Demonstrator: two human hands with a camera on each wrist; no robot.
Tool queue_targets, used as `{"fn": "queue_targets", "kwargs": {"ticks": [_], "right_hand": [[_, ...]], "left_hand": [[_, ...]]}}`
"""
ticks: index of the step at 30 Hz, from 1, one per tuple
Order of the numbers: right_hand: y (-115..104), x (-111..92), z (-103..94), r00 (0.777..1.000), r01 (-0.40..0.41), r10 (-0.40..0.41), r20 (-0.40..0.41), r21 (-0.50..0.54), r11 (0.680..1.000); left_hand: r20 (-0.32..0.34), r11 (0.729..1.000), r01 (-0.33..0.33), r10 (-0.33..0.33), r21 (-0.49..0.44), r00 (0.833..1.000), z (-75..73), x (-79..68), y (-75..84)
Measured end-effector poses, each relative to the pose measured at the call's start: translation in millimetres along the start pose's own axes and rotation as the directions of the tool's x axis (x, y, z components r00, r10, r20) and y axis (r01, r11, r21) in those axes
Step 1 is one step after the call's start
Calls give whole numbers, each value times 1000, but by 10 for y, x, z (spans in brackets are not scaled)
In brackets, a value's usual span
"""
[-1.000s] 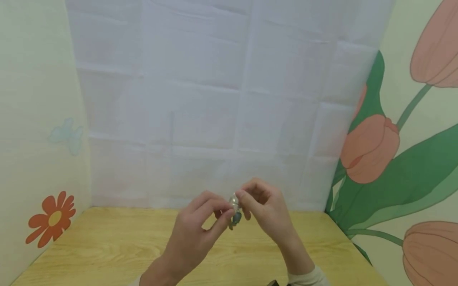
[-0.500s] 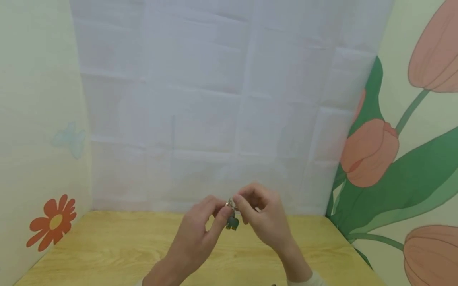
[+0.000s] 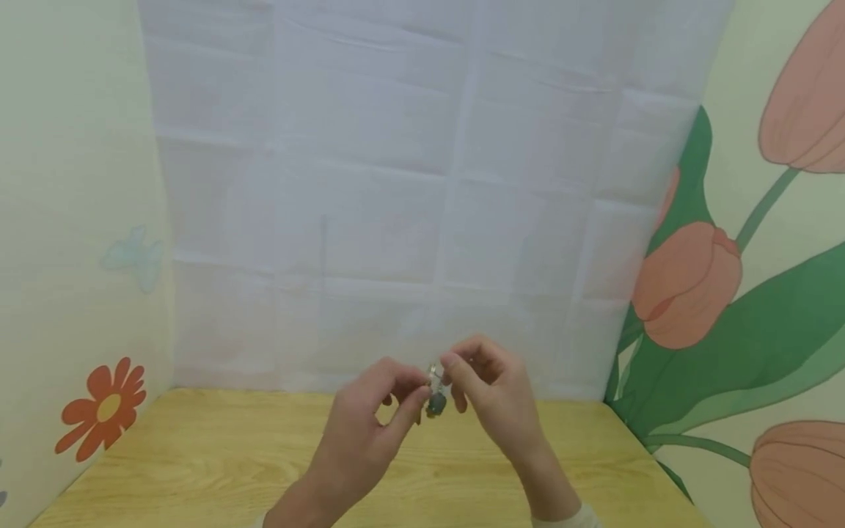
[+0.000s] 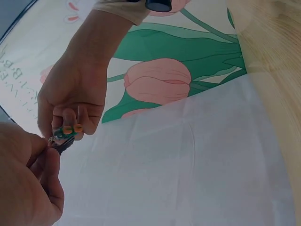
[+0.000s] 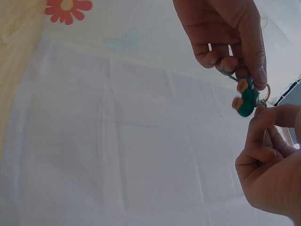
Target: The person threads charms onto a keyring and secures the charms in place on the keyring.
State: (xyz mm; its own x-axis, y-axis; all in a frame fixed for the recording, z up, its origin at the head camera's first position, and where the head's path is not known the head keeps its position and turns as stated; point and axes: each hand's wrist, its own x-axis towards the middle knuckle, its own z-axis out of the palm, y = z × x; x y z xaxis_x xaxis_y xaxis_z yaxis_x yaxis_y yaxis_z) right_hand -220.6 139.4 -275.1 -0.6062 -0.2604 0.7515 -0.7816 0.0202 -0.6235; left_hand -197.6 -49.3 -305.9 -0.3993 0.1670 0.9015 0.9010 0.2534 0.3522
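Between my two hands, above the table, hangs a keychain [image 3: 436,402] with a small green figure with orange feet. My left hand [image 3: 370,411] pinches its metal part between thumb and forefinger. In the left wrist view a dark, ridged, key-like piece [image 4: 66,146] sticks out by those fingertips; its kind is unclear. My right hand [image 3: 495,396] pinches the top of the ring with thumb and forefinger, its other fingers loosely curled. The right wrist view shows the gold-coloured ring [image 5: 268,93] and the green figure [image 5: 245,102] between the hands. Fingertips hide part of the ring.
A wood-grain table [image 3: 218,455] lies below the hands. Behind it hangs a creased white cloth [image 3: 370,220]. Side panels bear a red flower [image 3: 105,407] at left and pink tulips [image 3: 686,286] at right.
The hands stay close together. The keychain figure has swung and turned, and the ring's angle between the fingers has shifted slightly. The head view has tilted a little.
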Motion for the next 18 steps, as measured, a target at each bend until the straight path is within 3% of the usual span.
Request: {"fn": "queue_targets", "kwargs": {"ticks": [3, 10, 18], "right_hand": [[-6, 0, -14, 998, -64, 64, -20, 7, 998], [42, 12, -22, 981, -196, 196, -12, -3, 981], [77, 23, -2, 945, -322, 320, 67, 9, 947]], "left_hand": [[-23, 995, -84, 86, 52, 996, 22, 2, 9], [-44, 984, -146, 151, 98, 988, 33, 17, 21], [-59, 966, -180, 194, 185, 979, 35, -15, -53]]}}
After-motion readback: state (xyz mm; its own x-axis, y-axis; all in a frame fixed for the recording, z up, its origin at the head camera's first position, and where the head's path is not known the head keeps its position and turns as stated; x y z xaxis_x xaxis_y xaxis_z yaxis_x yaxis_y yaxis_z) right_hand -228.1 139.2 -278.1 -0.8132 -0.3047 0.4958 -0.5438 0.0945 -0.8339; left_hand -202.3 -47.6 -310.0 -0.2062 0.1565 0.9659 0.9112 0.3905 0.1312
